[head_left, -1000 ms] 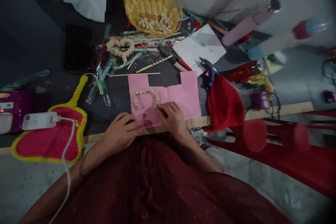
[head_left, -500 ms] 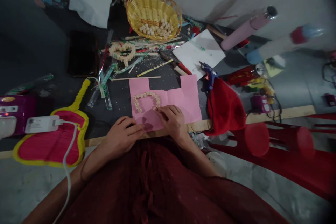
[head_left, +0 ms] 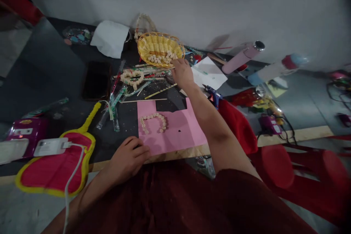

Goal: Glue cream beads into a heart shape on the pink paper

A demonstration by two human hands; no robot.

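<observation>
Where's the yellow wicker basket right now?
In the head view, the yellow wicker basket sits upper centre near the wall, right of the white cloth, with the right hand at its lower right rim.

On your left, a dark phone (head_left: 97,80) is lying flat on the grey table (head_left: 26,87) below a crumpled white cloth (head_left: 110,39), while a white power adapter (head_left: 51,147) with a white cable (head_left: 71,179) is sitting beside a purple box (head_left: 35,131) and partly covering a magenta paddle-shaped piece (head_left: 56,173) with a yellow rim and handle. Toward the wall (head_left: 197,3) on your right, a pink flask (head_left: 241,59) is standing near a pale bottle (head_left: 271,71) with a blue base, and a red can (head_left: 245,95) is lying nearer to you. Red stools (head_left: 277,166) are showing beyond the table's front edge.
</observation>
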